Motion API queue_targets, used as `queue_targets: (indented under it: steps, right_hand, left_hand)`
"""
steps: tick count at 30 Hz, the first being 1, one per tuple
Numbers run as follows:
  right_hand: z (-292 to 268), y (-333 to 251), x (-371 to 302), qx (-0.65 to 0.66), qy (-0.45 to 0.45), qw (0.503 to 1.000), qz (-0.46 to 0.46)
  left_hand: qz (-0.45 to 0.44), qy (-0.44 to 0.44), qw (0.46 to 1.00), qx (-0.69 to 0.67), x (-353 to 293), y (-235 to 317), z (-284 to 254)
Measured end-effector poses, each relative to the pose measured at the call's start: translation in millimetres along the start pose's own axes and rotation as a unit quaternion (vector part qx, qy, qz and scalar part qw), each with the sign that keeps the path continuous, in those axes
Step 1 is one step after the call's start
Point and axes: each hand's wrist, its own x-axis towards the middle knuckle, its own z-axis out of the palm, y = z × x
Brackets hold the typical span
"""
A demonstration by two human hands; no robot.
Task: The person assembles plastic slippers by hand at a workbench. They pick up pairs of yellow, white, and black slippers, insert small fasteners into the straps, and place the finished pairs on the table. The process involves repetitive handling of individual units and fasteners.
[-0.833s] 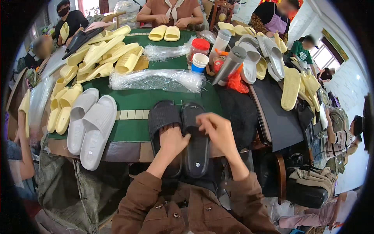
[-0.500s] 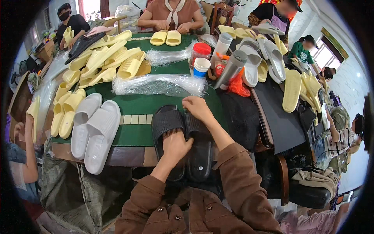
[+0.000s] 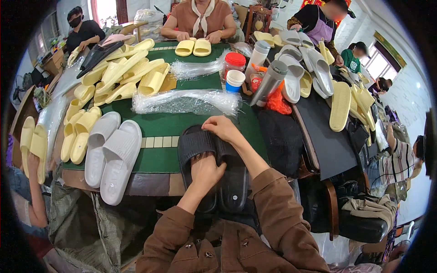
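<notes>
A pair of black slide slippers lies side by side at the near edge of the table, their heels over the edge toward me. My left hand reaches under the strap of the left slipper, its fingertips hidden there, with the thumb against the inner side of the right slipper. Over the toe end of the pair, my right hand is closed in a pinch. Whatever lies between those fingers is too small to make out. Left of the black pair rests a pair of grey slippers.
Clear plastic ties lie in a bundle beyond my hands. Yellow slippers are heaped at the left. A steel flask, paper cups and a red-lidded jar stand at the right. Co-workers handle slippers around the table.
My right hand has shifted slightly left, onto the toe of the left black slipper. My left hand stays in place. At far left, a co-worker's yellow slippers have turned to show a pair.
</notes>
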Motion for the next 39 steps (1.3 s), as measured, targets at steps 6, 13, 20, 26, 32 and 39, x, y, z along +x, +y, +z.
queue_targets:
  steps: [6,13,20,26,32,39]
  right_hand:
    - [-1,-13,-17,-0.010,0.114,0.993,-0.019]
    - [-3,-6,-17,0.029,0.151,0.988,-0.030]
    - [6,-14,-23,0.048,0.212,0.973,-0.082]
    - [13,2,-27,0.032,0.276,0.953,-0.125]
    - [11,-3,-31,0.059,0.251,0.961,-0.097]
    - [12,-5,-31,0.270,0.227,0.936,-0.025]
  left_hand:
    - [0.057,0.056,0.997,-0.012,-10,1,-11]
    - [0.081,-0.032,0.983,-0.158,-39,12,-99]
    - [0.063,0.153,0.961,-0.222,74,-12,-59]
    - [0.037,0.122,0.944,-0.304,101,-21,-13]
    - [0.066,0.098,0.956,-0.270,102,-25,-18]
    - [-0.015,0.042,0.920,-0.389,98,-31,-32]
